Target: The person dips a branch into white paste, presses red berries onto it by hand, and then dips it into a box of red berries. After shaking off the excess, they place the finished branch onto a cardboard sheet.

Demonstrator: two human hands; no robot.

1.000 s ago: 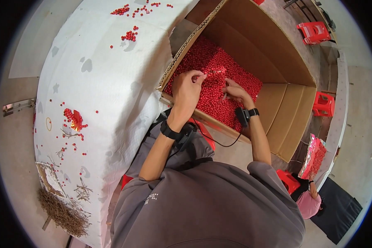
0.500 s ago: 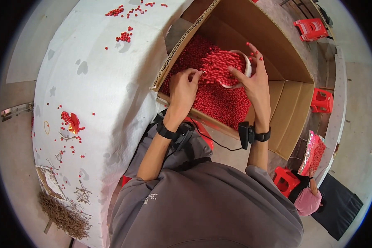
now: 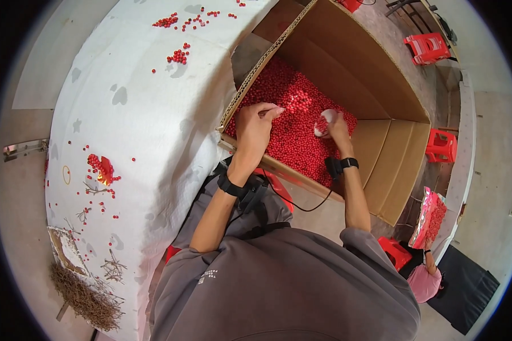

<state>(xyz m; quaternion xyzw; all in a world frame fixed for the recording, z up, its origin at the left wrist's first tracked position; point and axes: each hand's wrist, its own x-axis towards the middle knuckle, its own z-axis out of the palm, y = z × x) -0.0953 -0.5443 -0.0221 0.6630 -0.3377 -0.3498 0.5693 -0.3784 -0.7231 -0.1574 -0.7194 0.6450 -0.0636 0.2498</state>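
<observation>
A deep cardboard box (image 3: 370,68) stands in front of me, holding a thick layer of small red berry-like beads (image 3: 296,150). Over its near left part is my left hand (image 3: 252,128), thumb and fingertips pinched together; whatever sits between them is too small to make out. My right hand (image 3: 339,135) reaches down inside and grips a white cup (image 3: 327,115), which is tipped low against the beads with some red ones in it. Blur softens the right fingers and the cup. Both wrists wear black straps with small devices.
To the left, a white-covered table (image 3: 119,142) carries scattered red beads, a red-and-gold piece (image 3: 104,170) and a heap of brown twigs (image 3: 85,298). Red stools (image 3: 441,145) stand on the right. Another person (image 3: 425,282) sits there beside a pink tray of red beads (image 3: 432,219).
The cup, earlier raised and pouring out a stream of beads, is now lower in the box. My right hand went down with it; my left hand stayed nearly in place, still pinched.
</observation>
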